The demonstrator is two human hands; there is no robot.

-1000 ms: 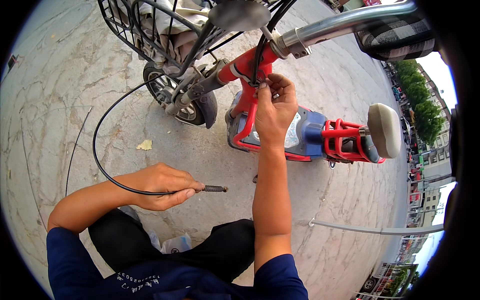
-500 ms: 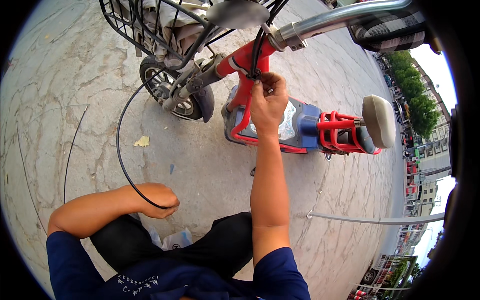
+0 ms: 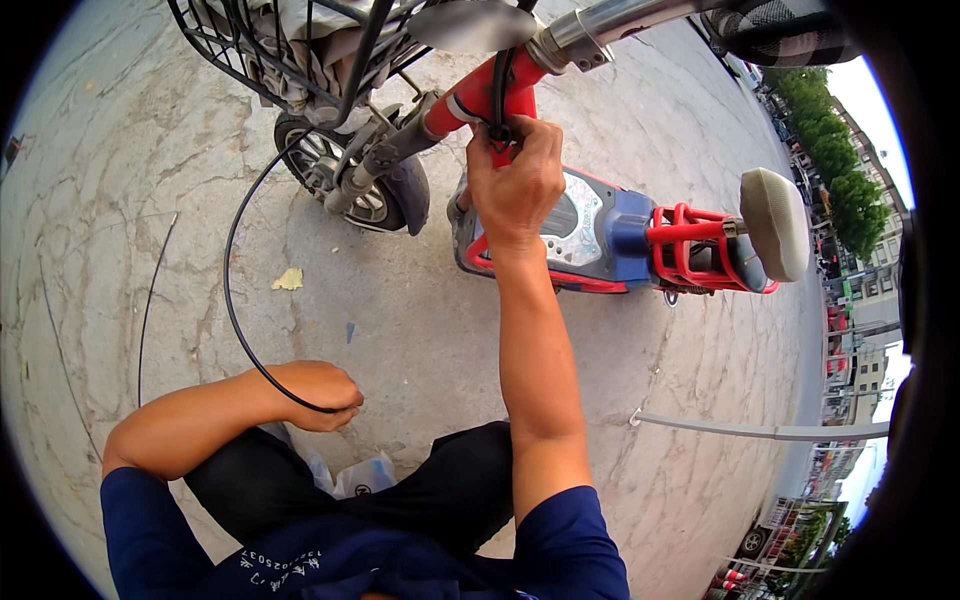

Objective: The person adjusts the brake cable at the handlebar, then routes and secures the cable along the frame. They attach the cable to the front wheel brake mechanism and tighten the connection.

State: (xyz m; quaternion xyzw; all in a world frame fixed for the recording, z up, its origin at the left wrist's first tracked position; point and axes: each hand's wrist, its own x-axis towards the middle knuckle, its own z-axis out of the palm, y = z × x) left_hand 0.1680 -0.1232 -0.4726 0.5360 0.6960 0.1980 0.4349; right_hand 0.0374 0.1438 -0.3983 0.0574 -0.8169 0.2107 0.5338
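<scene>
A red electric scooter (image 3: pixel 482 98) with a dark blue footboard stands in front of me. My left hand (image 3: pixel 318 396) is closed around one end of a black cable (image 3: pixel 232 270), which loops up past the front wheel (image 3: pixel 345 175) toward the basket. At the scooter's red neck my right hand (image 3: pixel 520 185) grips the bunch of black cables (image 3: pixel 501 95) running down from the handlebar. Its fingers curl around the bunch just below the steering tube, and the fingertips are partly hidden behind it.
A black wire basket (image 3: pixel 350 70) holding crumpled cloth sits above the front wheel. The grey-beige saddle (image 3: pixel 775 225) stands at the right. A thin dark wire (image 3: pixel 155 300) arcs over the paving at the left. Plastic bags (image 3: pixel 365 475) lie between my knees, and a yellow scrap (image 3: pixel 287 279) lies on the ground.
My right hand has moved slightly up and left, with its fingers now reaching further around the cable bunch. The left hand keeps its hold on the cable end. The whole view has shifted a little.
</scene>
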